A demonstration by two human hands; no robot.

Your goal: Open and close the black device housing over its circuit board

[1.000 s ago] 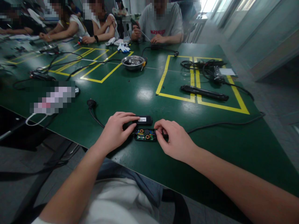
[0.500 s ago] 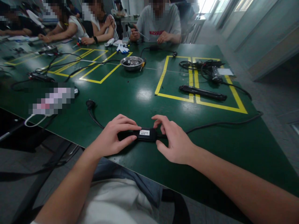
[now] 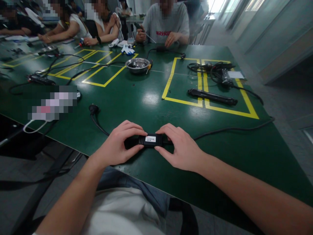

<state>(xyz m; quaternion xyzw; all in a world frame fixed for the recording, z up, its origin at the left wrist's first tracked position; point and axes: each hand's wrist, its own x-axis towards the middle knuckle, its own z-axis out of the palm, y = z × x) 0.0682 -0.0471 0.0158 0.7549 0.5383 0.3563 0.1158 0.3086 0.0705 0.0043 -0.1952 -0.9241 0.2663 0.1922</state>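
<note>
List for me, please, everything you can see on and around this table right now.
adapter: 1, black, white label, near edge, between both hands
cable: 1, black, runs right from adapter
plug: 1, black, left of adapter
bowl: 1, metal, mid-table
tool: 1, black, long, on yellow tape
gloves: 1 pair, white-blue, far side
table: 1, green, yellow-taped
people: several, seated far side
left hand: fingers gripping adapter's left end
right hand: fingers gripping its right end

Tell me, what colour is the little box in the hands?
Black, with a small white label on top; the head view shows the box.
</note>
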